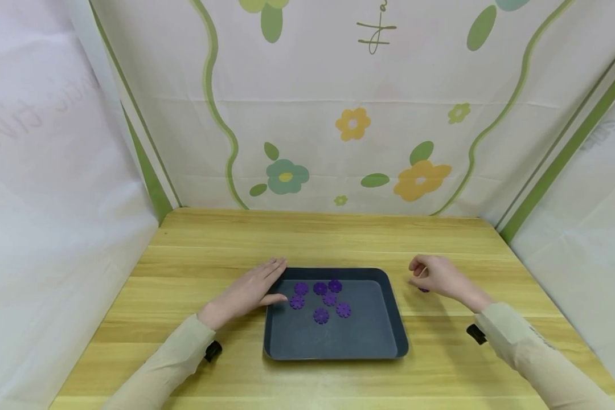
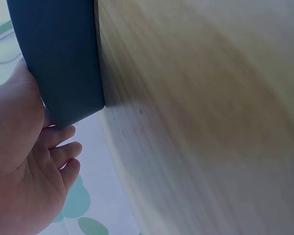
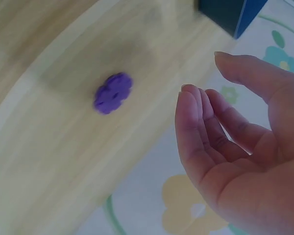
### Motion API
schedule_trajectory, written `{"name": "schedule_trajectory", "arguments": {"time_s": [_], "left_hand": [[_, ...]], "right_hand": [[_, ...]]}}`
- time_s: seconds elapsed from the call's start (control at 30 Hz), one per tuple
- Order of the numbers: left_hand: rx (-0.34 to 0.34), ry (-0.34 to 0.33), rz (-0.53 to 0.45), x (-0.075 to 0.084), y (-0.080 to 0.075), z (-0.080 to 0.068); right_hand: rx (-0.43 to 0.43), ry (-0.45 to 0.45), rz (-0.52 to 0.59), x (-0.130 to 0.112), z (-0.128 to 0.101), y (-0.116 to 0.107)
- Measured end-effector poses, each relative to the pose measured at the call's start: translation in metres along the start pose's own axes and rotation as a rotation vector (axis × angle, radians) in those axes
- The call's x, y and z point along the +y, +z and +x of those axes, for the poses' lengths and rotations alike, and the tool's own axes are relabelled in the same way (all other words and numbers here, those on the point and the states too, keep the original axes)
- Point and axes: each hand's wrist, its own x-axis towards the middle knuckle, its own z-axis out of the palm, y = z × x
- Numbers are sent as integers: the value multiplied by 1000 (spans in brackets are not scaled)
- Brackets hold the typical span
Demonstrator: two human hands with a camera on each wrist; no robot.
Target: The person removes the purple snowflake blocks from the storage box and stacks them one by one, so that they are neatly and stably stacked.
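In the head view, a light wooden table [image 1: 338, 239] fills the lower part of the frame, with white printed cloth [image 1: 312, 68] behind it and at both sides; one dark tray [image 1: 359, 339] in the lower centre contains seven purple discs [image 1: 321, 316], and the left hand [image 1: 243, 291] lays its straight fingers on the tray's upper-left corner. In the left wrist view, this hand touches the tray at the upper left. In the right wrist view, one single disc [image 3: 112, 93] lies on the table, left of centre, and the right hand [image 3: 240, 152], fingers bent and thumb apart, holds nothing.
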Motion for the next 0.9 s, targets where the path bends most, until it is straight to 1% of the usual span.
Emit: {"name": "schedule_trajectory", "arguments": {"time_s": [0.2, 0.27, 0.53, 0.67, 0.9], "left_hand": [[5, 1, -2, -1, 0, 0], [8, 4, 5, -1, 1, 0], [25, 18, 45, -1, 1, 1], [19, 15, 32, 0, 0, 0], [0, 3, 5, 0, 0, 0]], "right_hand": [[0, -40, 19, -14, 6, 2], [1, -66, 25, -17, 7, 3], [-3, -124, 31, -33, 9, 5], [2, -156, 34, -44, 10, 6], [-31, -169, 26, -57, 12, 12]]}}
